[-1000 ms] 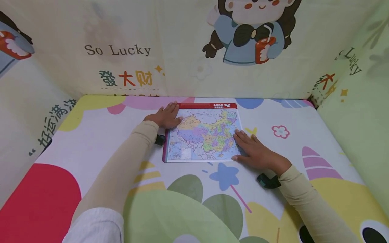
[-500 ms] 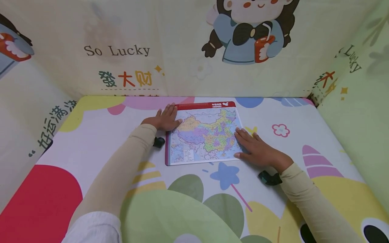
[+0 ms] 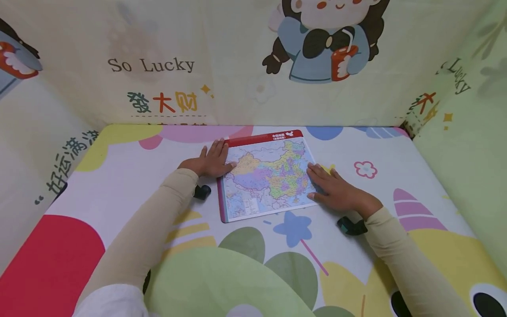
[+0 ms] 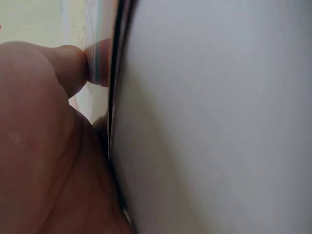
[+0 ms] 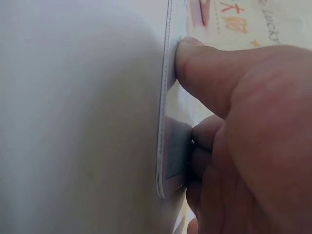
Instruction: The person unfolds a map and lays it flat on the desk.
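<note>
Apparently, positioning the map (image 3: 269,176) was the step; it lay askew on the table (image 3: 134,189), left hand (image 3: 207,162) and right hand (image 3: 340,190) resting on opposite sides, fingers extended. Turning it further likely called for light, even pressure.

Glossy map board (image 3: 269,176), perhaps plastic.

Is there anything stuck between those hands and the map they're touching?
Nothing visible is. The left hand rests on the left edge of the map, and the right hand touches its right edge; both thumbs meet its surface directly.
</note>
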`<state>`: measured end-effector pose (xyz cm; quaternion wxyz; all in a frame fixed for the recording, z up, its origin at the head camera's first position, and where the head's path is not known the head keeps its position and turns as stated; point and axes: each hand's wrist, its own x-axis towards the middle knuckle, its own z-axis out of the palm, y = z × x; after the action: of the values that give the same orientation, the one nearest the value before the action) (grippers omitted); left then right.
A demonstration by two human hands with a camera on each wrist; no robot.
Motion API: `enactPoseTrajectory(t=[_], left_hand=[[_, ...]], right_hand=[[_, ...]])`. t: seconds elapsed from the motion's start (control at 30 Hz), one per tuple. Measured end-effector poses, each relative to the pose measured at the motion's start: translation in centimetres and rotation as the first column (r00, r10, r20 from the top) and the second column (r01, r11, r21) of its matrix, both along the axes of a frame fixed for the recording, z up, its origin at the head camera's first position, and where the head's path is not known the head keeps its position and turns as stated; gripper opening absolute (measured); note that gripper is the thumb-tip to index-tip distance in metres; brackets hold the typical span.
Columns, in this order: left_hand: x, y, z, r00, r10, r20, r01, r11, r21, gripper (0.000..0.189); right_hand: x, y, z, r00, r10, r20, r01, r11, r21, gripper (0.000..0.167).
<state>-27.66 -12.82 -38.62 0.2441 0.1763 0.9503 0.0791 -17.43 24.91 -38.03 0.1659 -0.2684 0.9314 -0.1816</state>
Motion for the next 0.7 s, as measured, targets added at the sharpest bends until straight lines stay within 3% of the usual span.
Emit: enactPoseTrajectory(t=[0.23, 0.5, 0.7], left_hand=[[1.3, -0.3, 0.6, 1.0, -0.003, 0.015, 0.004, 1.0, -0.018, 0.091], [2.0, -0.5, 2.0, 0.997, -0.069, -0.021, 0.068, 0.997, -0.018, 0.089], [2.7, -0.6, 1.8, 0.999, -0.044, -0.022, 0.044, 0.999, 0.001, 0.091]], right_hand=[[-0.3, 0.0, 0.2, 0.999, -0.005, 0.032, 0.006, 0.999, -0.032, 0.077], [-0.4, -0.1, 0.1, 1.0, -0.009, 0.027, 0.01, 1.0, -0.007, 0.073], [-0.5, 0.0, 0.4, 0.999, -0.014, 0.042, 0.014, 1.0, 0.001, 0.072]])
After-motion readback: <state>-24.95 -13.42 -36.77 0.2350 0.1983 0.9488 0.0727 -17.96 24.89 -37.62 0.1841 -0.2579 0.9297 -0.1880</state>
